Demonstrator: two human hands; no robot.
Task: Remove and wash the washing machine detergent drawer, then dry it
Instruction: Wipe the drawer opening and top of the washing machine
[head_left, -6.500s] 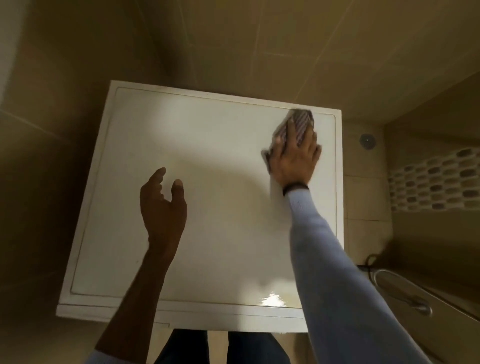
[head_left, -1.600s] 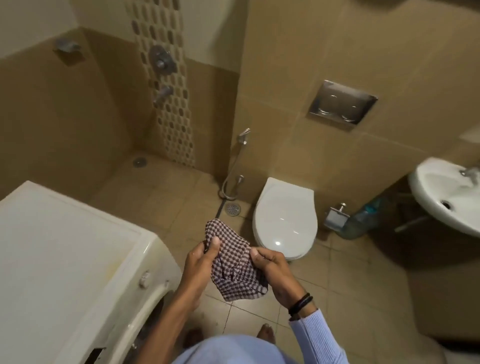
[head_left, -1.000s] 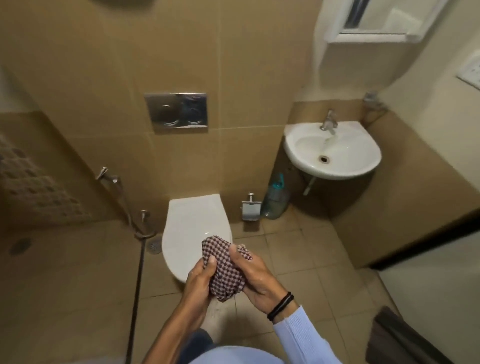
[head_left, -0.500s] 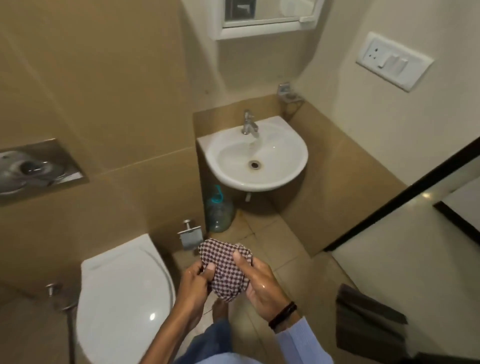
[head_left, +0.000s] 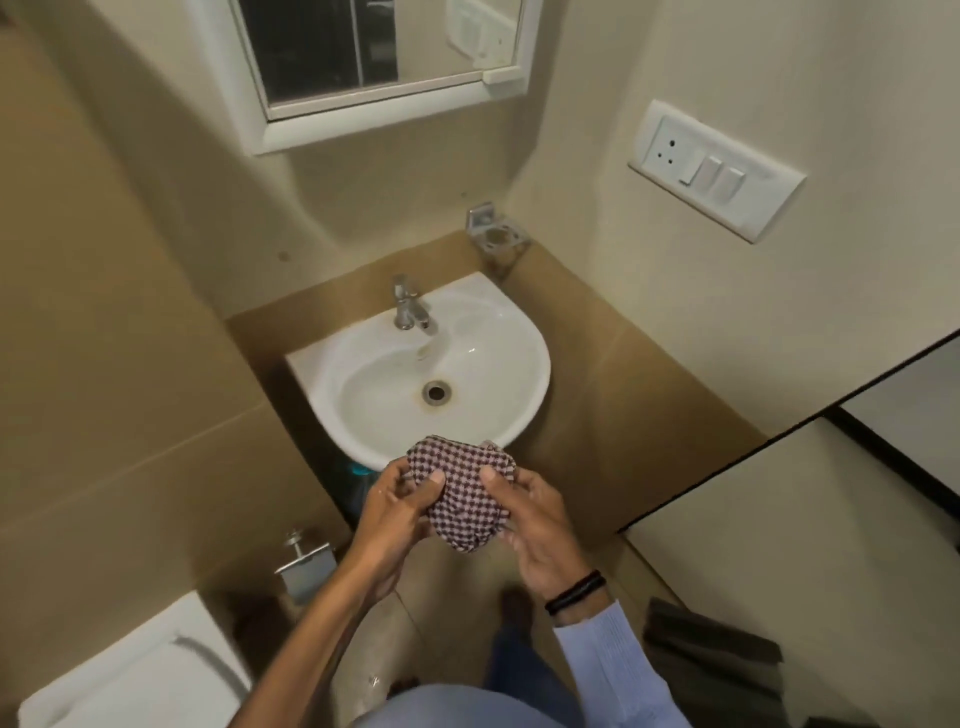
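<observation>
Head view: left hand (head_left: 395, 512) and right hand (head_left: 535, 525), each grip pinching a bunched maroon-and-white checked cloth (head_left: 460, 499), held just near of the white ceramic basin (head_left: 363, 395), equidistant.

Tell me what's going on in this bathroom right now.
A person stands facing a small white sink, holding a bunched-up checked cloth in both hands just in front of the basin's near edge. The left hand and right hand each pinch the cloth with thumb on top. The tap is untouched. No detergent drawer is in view, and the basin holds nothing.
</observation>
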